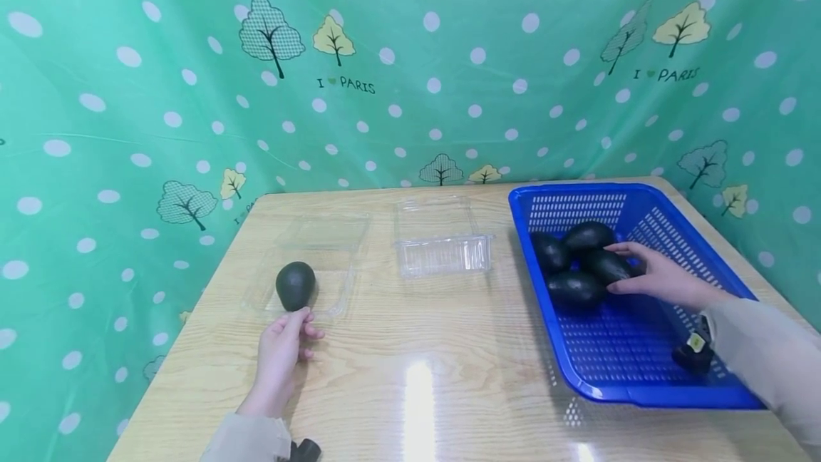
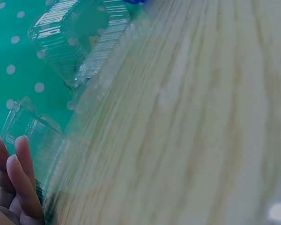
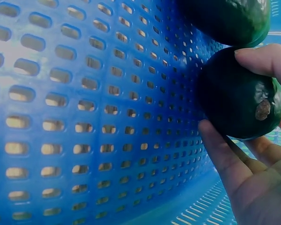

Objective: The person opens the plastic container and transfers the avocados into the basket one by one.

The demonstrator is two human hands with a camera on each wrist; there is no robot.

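Observation:
In the head view, an avocado (image 1: 296, 286), dark and smooth, sits in an open clear plastic clamshell box (image 1: 333, 287) on the left of the table. My left hand (image 1: 282, 344) is at the near side of that box, fingertips right at the avocado's lower end. The left wrist view shows some loosely extended fingers (image 2: 22, 180) beside clear plastic. Inside the blue basket (image 1: 564, 355), my right hand (image 1: 661, 278) grips an avocado (image 3: 243, 93) between thumb and fingers; its brown stem scar faces the right wrist camera. Several more avocados (image 1: 576, 291) lie around it.
A second open clear clamshell box (image 1: 444, 255) stands at the back middle of the wooden table (image 1: 410, 348). The basket's raised, perforated walls surround the right hand. A green dotted curtain (image 1: 410, 91) hangs behind the table and along its sides.

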